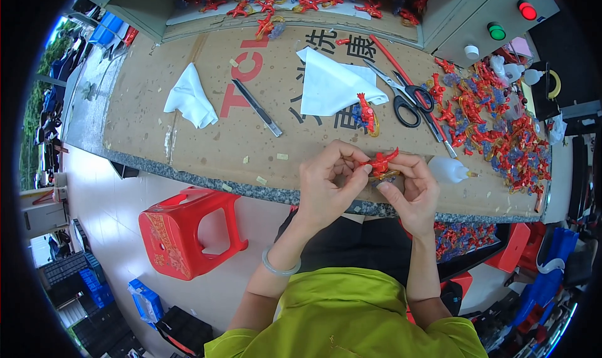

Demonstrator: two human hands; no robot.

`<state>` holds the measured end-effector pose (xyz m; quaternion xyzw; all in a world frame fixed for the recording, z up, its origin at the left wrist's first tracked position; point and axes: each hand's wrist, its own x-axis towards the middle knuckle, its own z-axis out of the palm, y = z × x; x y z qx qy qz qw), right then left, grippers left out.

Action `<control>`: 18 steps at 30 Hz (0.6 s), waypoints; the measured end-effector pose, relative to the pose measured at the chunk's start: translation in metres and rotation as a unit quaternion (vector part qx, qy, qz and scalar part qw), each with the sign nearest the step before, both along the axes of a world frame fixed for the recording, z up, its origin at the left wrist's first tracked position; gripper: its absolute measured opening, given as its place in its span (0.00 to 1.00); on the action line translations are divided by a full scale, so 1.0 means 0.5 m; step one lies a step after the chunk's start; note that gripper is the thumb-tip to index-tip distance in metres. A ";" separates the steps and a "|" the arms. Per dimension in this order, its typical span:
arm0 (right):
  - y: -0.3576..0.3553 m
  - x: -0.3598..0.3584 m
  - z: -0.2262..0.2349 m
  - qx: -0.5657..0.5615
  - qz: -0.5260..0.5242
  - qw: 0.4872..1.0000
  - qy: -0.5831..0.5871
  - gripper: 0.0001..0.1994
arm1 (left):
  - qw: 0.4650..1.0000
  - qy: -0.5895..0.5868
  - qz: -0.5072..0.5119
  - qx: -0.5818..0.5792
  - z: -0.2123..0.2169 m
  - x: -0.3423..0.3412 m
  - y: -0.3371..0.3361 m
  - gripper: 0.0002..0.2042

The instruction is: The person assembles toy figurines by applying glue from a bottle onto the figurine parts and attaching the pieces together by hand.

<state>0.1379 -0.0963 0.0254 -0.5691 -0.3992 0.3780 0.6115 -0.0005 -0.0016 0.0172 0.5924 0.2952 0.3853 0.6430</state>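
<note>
Between both hands, just above the table's front edge, is a small red plastic figure (382, 161) with a yellowish translucent part under it. My left hand (335, 179) pinches its left side with thumb and fingertips. On the other side, my right hand (411, 192) grips it, fingers curled behind and thumb in front. A second red figure (365, 113) with yellow and blue translucent parts lies by the white cloth (335, 85). Close to my right hand, a white squeeze bottle (448, 169) with a thin tip lies on its side.
Black-handled scissors (411, 101), a red stick (395, 60) and a box cutter (257, 107) lie on the cardboard (207, 138). A heap of red figures (495, 126) covers the right side. Another cloth (191, 97) sits left. A red stool (188, 232) stands below the table edge.
</note>
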 end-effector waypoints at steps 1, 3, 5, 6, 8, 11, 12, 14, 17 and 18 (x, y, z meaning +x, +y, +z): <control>-0.001 0.001 -0.004 0.001 0.000 1.000 -0.001 0.20 | 1.000 -0.005 -0.005 -0.012 0.003 0.001 0.000 0.07; -0.004 0.003 -0.020 0.033 -0.006 0.998 0.048 0.24 | 1.000 -0.006 -0.009 -0.008 0.002 0.000 0.001 0.07; -0.003 0.006 -0.024 0.033 0.000 0.997 0.063 0.24 | 1.000 -0.007 -0.011 -0.004 0.002 -0.005 0.002 0.07; -0.002 0.008 -0.024 0.032 0.004 0.996 0.078 0.23 | 0.999 -0.021 -0.023 -0.024 0.003 -0.006 0.003 0.08; 0.003 0.003 -0.014 0.041 -0.008 0.991 0.127 0.23 | 0.998 -0.036 -0.034 -0.043 0.006 -0.009 0.005 0.10; 0.019 -0.010 -0.005 0.051 -0.025 0.981 0.187 0.23 | 0.997 -0.066 -0.045 0.023 0.011 -0.009 0.015 0.16; 0.025 -0.018 -0.002 0.051 -0.031 0.978 0.199 0.23 | 0.994 -0.047 -0.050 0.083 0.011 -0.008 0.021 0.17; 0.043 -0.031 0.008 0.068 -0.036 0.983 0.166 0.22 | 0.987 -0.029 -0.056 0.145 0.006 -0.008 0.027 0.19; 0.074 -0.057 0.035 0.074 -0.057 0.990 0.107 0.18 | 0.988 -0.126 -0.084 0.017 -0.018 -0.022 0.020 0.19; 0.082 -0.058 0.043 0.064 -0.074 0.992 0.078 0.15 | 0.988 -0.122 -0.081 -0.056 -0.021 -0.033 0.016 0.18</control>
